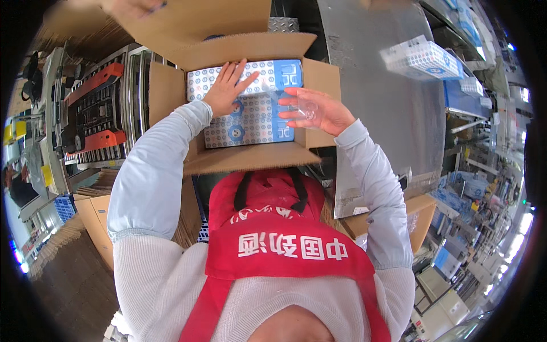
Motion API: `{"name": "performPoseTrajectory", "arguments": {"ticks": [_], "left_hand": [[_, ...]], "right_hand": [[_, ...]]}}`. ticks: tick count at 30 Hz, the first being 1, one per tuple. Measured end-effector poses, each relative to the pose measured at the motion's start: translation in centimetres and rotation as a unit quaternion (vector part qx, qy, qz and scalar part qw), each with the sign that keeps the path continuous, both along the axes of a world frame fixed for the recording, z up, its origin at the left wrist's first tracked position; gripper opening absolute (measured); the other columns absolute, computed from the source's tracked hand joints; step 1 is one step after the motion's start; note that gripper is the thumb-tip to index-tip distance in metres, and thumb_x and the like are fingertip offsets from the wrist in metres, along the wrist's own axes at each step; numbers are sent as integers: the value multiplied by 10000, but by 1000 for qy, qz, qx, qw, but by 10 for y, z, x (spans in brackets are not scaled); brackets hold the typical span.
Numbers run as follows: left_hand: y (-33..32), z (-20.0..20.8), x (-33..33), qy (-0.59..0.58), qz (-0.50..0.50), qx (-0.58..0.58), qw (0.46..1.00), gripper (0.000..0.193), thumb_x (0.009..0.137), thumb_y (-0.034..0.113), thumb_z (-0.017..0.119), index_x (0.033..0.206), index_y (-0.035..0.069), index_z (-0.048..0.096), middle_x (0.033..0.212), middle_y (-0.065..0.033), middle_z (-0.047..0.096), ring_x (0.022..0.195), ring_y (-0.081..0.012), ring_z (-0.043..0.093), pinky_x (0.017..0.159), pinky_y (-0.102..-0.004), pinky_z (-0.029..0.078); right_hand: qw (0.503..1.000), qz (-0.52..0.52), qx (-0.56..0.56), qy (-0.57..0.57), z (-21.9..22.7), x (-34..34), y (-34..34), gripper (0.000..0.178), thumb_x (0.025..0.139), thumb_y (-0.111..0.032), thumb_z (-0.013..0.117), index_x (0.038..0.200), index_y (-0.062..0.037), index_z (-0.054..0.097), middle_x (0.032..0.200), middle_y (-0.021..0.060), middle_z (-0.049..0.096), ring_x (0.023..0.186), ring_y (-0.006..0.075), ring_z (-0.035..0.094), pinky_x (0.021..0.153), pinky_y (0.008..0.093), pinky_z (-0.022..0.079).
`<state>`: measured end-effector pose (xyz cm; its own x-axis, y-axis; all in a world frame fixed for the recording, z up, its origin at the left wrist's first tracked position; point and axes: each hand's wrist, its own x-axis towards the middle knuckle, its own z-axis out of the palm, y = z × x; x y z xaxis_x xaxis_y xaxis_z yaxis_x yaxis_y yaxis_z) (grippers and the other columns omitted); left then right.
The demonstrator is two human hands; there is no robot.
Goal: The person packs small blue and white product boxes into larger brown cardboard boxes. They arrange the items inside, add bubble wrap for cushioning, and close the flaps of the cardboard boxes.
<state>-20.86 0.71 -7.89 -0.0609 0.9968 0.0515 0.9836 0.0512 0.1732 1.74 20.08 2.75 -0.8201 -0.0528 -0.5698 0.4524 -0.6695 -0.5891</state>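
Observation:
An open cardboard carton stands before me with its flaps spread outward. Inside it lie white packs with a blue printed end, side by side. My left hand rests on the far pack, palm down and fingers spread. Over the right end of the packs is my right hand, fingers pointing left. A clear, thin plastic piece is held in it; its exact kind is hard to make out.
A metal worktop runs along the right, with similar white and blue packs at its far edge. To the left is a roller conveyor with red brackets. Another person's blurred hand shows at the top left, beside cardboard.

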Motion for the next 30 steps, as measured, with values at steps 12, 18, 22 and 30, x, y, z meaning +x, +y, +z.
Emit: {"name": "performPoseTrajectory", "arguments": {"ticks": [12, 18, 22, 30], "left_hand": [[29, 13, 19, 60, -9, 74, 995, 864, 714, 91, 716, 1473, 312, 367, 1253, -161, 452, 1187, -353, 414, 1024, -479, 344], [21, 20, 51, 67, -51, 135, 987, 896, 702, 24, 655, 1476, 364, 359, 1205, -151, 513, 1008, -302, 507, 969, -425, 396], [54, -11, 20, 66, -79, 89, 991, 664, 867, 280, 603, 1483, 325, 357, 1280, -188, 482, 1193, -361, 416, 1070, -491, 311], [16, -151, 19, -81, -30, 140, 986, 597, 923, 485, 511, 1476, 296, 386, 1473, -186, 354, 1306, -403, 351, 1127, -502, 230]], "right_hand": [[874, 342, 336, -86, -162, 48, -51, 650, 975, -438, 488, 1477, -55, 338, 1474, 178, 410, 1353, 271, 391, 1061, 396, 381], [832, 351, 430, 28, -164, 93, -49, 437, 913, -59, 534, 1348, -44, 490, 1226, 145, 587, 1121, 223, 566, 989, 346, 448], [865, 266, 421, 53, -140, 78, -46, 421, 876, 57, 428, 1259, -53, 564, 1127, 141, 603, 1030, 221, 581, 935, 311, 455], [861, 103, 491, 82, -97, 75, -54, 514, 851, 29, 375, 1351, -27, 479, 1349, 169, 474, 1212, 257, 473, 1061, 355, 342]]}}
